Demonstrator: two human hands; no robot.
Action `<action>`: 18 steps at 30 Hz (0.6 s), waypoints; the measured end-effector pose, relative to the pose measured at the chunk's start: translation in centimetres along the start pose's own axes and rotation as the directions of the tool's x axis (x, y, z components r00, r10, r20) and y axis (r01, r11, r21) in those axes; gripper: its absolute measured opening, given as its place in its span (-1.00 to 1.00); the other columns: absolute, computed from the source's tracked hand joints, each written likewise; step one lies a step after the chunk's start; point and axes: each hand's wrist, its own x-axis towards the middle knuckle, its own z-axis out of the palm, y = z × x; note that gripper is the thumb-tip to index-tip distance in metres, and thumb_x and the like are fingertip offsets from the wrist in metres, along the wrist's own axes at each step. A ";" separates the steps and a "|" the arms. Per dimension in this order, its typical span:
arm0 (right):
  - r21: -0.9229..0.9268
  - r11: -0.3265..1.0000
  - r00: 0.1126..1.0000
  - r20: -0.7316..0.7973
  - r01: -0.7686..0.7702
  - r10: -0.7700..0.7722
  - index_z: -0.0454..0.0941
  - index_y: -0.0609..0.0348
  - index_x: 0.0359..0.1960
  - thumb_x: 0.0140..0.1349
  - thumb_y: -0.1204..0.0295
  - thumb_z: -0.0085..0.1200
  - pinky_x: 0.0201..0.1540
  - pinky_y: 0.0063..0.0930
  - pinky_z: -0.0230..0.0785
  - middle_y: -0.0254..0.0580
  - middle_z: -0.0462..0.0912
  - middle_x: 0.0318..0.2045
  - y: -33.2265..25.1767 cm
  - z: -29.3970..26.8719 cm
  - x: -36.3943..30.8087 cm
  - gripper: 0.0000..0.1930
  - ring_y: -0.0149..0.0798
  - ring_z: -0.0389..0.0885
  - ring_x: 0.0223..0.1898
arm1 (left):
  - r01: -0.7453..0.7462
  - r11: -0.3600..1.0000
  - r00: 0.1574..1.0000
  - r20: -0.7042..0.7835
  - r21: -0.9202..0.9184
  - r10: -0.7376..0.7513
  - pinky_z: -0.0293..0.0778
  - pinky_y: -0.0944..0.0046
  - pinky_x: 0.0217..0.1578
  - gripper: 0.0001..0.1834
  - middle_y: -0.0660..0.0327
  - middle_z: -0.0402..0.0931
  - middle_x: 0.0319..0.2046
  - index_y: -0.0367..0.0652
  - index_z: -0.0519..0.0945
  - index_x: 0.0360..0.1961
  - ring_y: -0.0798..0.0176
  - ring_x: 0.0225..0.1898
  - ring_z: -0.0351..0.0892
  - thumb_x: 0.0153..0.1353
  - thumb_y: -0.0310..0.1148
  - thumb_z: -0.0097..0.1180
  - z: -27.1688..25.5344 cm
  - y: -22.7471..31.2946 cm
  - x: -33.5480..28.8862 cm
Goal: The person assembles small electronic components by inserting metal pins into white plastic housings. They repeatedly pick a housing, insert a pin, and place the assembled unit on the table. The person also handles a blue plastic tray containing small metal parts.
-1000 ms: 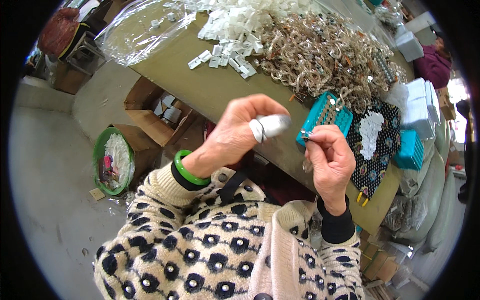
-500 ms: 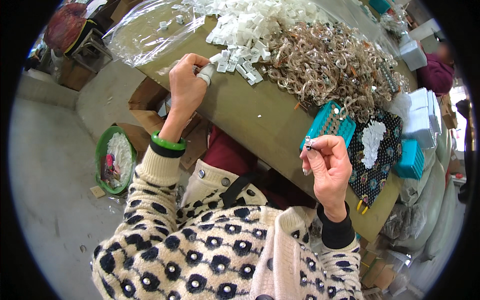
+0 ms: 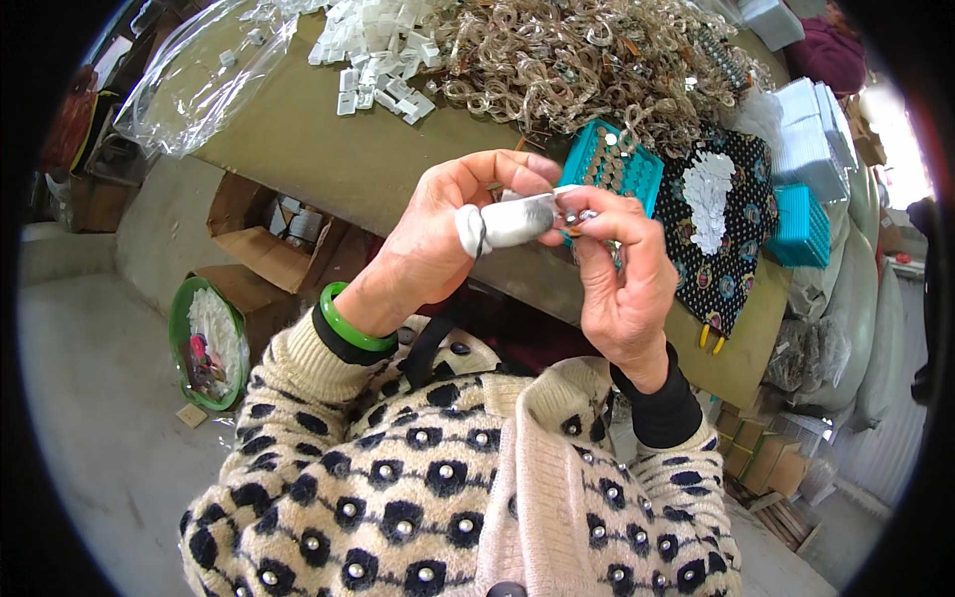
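My left hand point(image 3: 423, 224), wearing a green bangle point(image 3: 348, 323), meets my right hand point(image 3: 627, 289) above the table's near edge. A smudged white finger cover point(image 3: 512, 222) wraps one left finger. The pale edge of a small white plastic piece point(image 3: 564, 191) shows at the left fingertips, mostly hidden. My right thumb and fingers pinch a small shiny metal part point(image 3: 579, 215) right against it. Beyond the hands lie a heap of white plastic pieces point(image 3: 373, 50) and a tangle of clear coiled cords point(image 3: 587, 70). A teal basket point(image 3: 647, 179) holding round metallic discs stands just behind my right hand.
On the right a patterned dark cloth point(image 3: 741, 214) carries small white pieces point(image 3: 708, 199). Beside it are a second teal basket point(image 3: 801, 227) and stacked white trays point(image 3: 811, 124). A green basin point(image 3: 184, 348) and an open carton point(image 3: 264, 257) are on the floor to the left.
My left hand has come away from the white plastic heap, moving right to meet my right hand. The right hand has shifted slightly. The view has shifted, so the table things appear farther left and higher.
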 end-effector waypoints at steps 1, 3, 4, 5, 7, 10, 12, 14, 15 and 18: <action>0.060 0.996 0.998 -0.021 -0.065 0.067 0.39 0.26 -0.14 0.37 0.62 0.02 -0.05 -0.39 0.52 0.04 0.62 -0.02 -0.1 -0.1 -0.2 -0.90 -0.21 0.62 -0.10 | -0.068 0.998 0.996 0.050 -0.009 0.068 0.62 0.22 -0.05 -0.60 0.02 0.43 0.15 -0.36 0.57 -0.06 0.21 -0.10 0.66 0.14 -0.37 0.38 0.2 -0.4 0.2; 0.217 0.963 0.984 -0.044 -0.160 0.173 0.35 0.28 -0.08 0.44 0.58 -0.05 0.03 -0.39 0.52 0.05 0.56 0.05 -0.1 -0.3 -0.5 -0.90 -0.32 0.59 -0.04 | -0.128 0.989 0.991 0.056 0.074 0.124 0.62 0.22 -0.05 -0.62 -0.01 0.40 0.20 -0.34 0.57 -0.05 0.22 -0.10 0.66 0.15 -0.41 0.37 0.4 -0.9 0.3; 0.277 0.941 0.977 -0.028 -0.194 0.210 0.35 0.28 -0.07 0.44 0.57 -0.05 0.03 -0.39 0.52 0.05 0.57 0.04 -0.1 -0.4 -0.6 -0.90 -0.32 0.59 -0.05 | -0.157 0.980 0.987 0.058 0.125 0.151 0.62 0.23 -0.05 -0.63 -0.03 0.39 0.23 -0.33 0.58 -0.04 0.22 -0.10 0.66 0.15 -0.44 0.36 0.5 -1.1 0.3; 0.339 0.915 0.971 -0.013 -0.219 0.238 0.36 0.28 -0.07 0.44 0.56 -0.04 0.03 -0.39 0.52 0.05 0.57 0.04 -0.1 -0.4 -0.6 -0.89 -0.32 0.59 -0.05 | -0.242 0.947 0.970 0.073 0.214 0.231 0.65 0.24 -0.13 -0.66 -0.06 0.44 0.19 -0.32 0.57 -0.02 0.23 -0.14 0.67 0.18 -0.52 0.31 0.6 -1.4 0.6; 0.466 0.835 0.950 0.034 -0.291 0.311 0.37 0.28 -0.07 0.43 0.54 0.00 -0.03 -0.44 0.51 0.03 0.55 0.04 -0.1 -0.4 -0.6 -0.87 -0.35 0.60 -0.14 | -0.193 0.953 0.980 -0.009 0.235 0.201 0.66 0.24 -0.19 -0.69 -0.05 0.53 0.08 -0.32 0.57 -0.01 0.24 -0.18 0.68 0.22 -0.52 0.27 0.7 -1.9 0.5; 0.563 0.752 0.919 0.036 -0.343 0.392 0.39 0.28 -0.10 0.41 0.53 0.05 -0.12 -0.49 0.50 -0.01 0.54 0.02 0.0 -0.4 -0.5 -0.87 -0.38 0.58 -0.22 | -0.116 0.978 0.987 -0.089 0.171 0.133 0.68 0.24 -0.28 -0.74 0.01 0.65 -0.14 -0.33 0.56 0.01 0.23 -0.26 0.70 0.32 -0.49 0.15 0.5 -2.2 0.4; 0.544 0.760 0.907 0.008 -0.356 0.420 0.43 0.29 -0.12 0.39 0.55 0.06 -0.22 -0.52 0.48 -0.04 0.54 -0.02 0.0 -0.5 -0.5 -0.88 -0.40 0.57 -0.30 | -0.062 0.998 0.994 -0.095 -0.003 0.062 0.68 0.23 -0.27 -0.74 0.03 0.66 -0.16 -0.32 0.56 0.02 0.22 -0.29 0.70 0.35 -0.47 0.12 0.2 -2.4 0.3; 0.527 0.764 0.894 -0.021 -0.371 0.448 0.46 0.29 -0.13 0.36 0.58 0.08 -0.32 -0.55 0.46 -0.07 0.55 -0.07 0.0 -0.6 -0.5 -0.90 -0.41 0.56 -0.38 | -0.005 0.996 0.995 -0.100 -0.087 -0.003 0.68 0.19 -0.24 -0.72 0.02 0.65 -0.14 -0.31 0.56 0.04 0.21 -0.29 0.70 0.34 -0.45 0.13 0.1 -2.7 0.2; 0.534 0.745 0.877 -0.014 -0.400 0.481 0.47 0.30 -0.14 0.36 0.58 0.08 -0.36 -0.55 0.45 -0.08 0.56 -0.09 0.0 -0.6 -0.5 -0.90 -0.41 0.55 -0.41 | 0.012 0.992 0.994 -0.102 -0.123 -0.025 0.68 0.18 -0.23 -0.71 0.02 0.65 -0.14 -0.30 0.56 0.05 0.20 -0.28 0.70 0.34 -0.45 0.14 0.1 -2.8 0.2; 0.553 0.695 0.834 -0.003 -0.459 0.552 0.49 0.30 -0.16 0.33 0.61 0.10 -0.45 -0.60 0.40 -0.17 0.58 -0.23 -0.1 -0.5 -0.5 -0.91 -0.47 0.52 -0.49 | 0.009 0.985 0.995 -0.092 -0.173 -0.026 0.68 0.14 -0.19 -0.70 0.01 0.64 -0.13 -0.28 0.56 0.06 0.15 -0.24 0.70 0.32 -0.46 0.15 0.1 -3.1 0.2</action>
